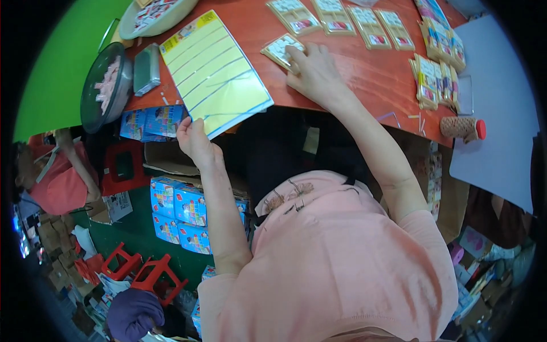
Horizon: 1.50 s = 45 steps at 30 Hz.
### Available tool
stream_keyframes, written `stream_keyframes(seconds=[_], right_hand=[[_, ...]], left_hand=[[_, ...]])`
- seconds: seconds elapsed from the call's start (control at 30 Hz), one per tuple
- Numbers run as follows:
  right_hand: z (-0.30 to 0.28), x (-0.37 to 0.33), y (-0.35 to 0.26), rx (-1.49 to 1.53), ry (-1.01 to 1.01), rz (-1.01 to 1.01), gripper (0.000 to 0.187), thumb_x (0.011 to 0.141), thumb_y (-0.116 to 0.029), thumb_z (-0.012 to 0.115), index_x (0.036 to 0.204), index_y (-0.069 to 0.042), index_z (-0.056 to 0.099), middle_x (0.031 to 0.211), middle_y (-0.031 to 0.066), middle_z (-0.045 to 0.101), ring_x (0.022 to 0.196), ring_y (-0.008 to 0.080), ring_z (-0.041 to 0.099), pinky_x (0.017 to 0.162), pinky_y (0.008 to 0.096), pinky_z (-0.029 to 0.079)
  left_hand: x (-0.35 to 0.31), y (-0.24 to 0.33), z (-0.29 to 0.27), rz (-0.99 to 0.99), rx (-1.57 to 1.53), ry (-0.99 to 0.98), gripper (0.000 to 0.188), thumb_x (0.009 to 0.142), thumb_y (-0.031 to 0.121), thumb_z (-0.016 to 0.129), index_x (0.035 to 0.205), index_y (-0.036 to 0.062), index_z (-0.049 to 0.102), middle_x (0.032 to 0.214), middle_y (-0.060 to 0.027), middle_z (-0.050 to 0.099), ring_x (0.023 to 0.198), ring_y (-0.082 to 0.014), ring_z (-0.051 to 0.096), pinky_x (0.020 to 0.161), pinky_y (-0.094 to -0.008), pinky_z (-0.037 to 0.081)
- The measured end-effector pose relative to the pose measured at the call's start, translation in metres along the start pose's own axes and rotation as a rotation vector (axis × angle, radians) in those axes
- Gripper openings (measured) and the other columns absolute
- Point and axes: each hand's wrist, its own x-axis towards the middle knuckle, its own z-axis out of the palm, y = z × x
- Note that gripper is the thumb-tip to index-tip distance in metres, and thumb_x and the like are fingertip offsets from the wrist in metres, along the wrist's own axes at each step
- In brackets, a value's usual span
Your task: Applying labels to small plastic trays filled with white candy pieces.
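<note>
The near-left corner of a yellow lined board (219, 71) with a blue edge is pinched between the thumb and fingers of my left hand (198, 142). The board lies tilted across the table's near edge, its corner sticking out past it. My right hand (319, 74) has its fingers curled over the right side of a small shallow tray (279, 50) filled with white pieces. Part of that tray is hidden under the fingers. Behind it, several similar trays (296, 17) stand in a row, each with white pieces and a pink-and-white item.
On the red table (364, 74), a pale bowl (156, 17) of packets, a dark bowl (108, 85) of pink pieces and a green box (147, 69) stand left. Stacked packs (436, 82) and a red-lidded jar (462, 128) are right. Blue boxes (182, 208) fill the lower left; people sit nearby.
</note>
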Motion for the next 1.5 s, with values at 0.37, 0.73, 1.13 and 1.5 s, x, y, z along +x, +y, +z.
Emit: stream_keyframes(seconds=[0.37, 0.73, 1.13, 1.5], right_hand=[[-0.068, -0.094, 0.05, -0.372, -0.025, 0.28, 0.063, 0.095, -0.053, 0.053, 0.138, -0.007, 0.051, 0.143, 0.0243, 0.044, 0.127, 0.0399, 0.045, 0.103, 0.0528, 0.035], [-0.027, -0.079, 0.072, -0.293, -0.006, 0.063, 0.058, 0.102, -0.045, 0.041, 0.148, -0.009, 0.039, 0.157, 0.0193, 0.03, 0.145, 0.0346, 0.028, 0.114, 0.054, 0.022], [-0.034, -0.046, 0.024, -0.056, -0.04, -0.033, 0.053, 0.101, -0.037, 0.05, 0.145, -0.01, 0.043, 0.154, 0.0201, 0.034, 0.144, 0.0361, 0.029, 0.115, 0.058, 0.018], [0.012, -0.041, -0.045, -0.064, -0.241, -0.368, 0.059, 0.094, -0.038, 0.058, 0.143, -0.009, 0.047, 0.156, 0.019, 0.032, 0.145, 0.0383, 0.027, 0.116, 0.0548, 0.021]], left_hand=[[-0.054, -0.017, 0.035, -0.131, 0.005, -0.214, 0.028, 0.09, -0.005, 0.059, 0.114, -0.0034, 0.045, 0.105, -0.0145, 0.061, 0.093, -0.0165, 0.063, 0.084, -0.0275, 0.053], [-0.068, -0.029, 0.021, -0.144, 0.046, -0.223, 0.046, 0.087, -0.007, 0.061, 0.127, -0.0035, 0.039, 0.113, -0.0153, 0.059, 0.103, -0.0172, 0.061, 0.091, -0.0298, 0.05], [-0.073, 0.001, -0.003, -0.393, 0.278, -0.388, 0.042, 0.09, 0.014, 0.066, 0.124, -0.0021, 0.049, 0.102, -0.0087, 0.064, 0.09, -0.0125, 0.064, 0.073, -0.0272, 0.053], [-0.005, -0.028, 0.036, -0.098, 0.087, 0.001, 0.043, 0.09, 0.016, 0.069, 0.12, 0.0011, 0.042, 0.103, -0.0101, 0.056, 0.093, -0.0168, 0.058, 0.082, -0.0304, 0.051]])
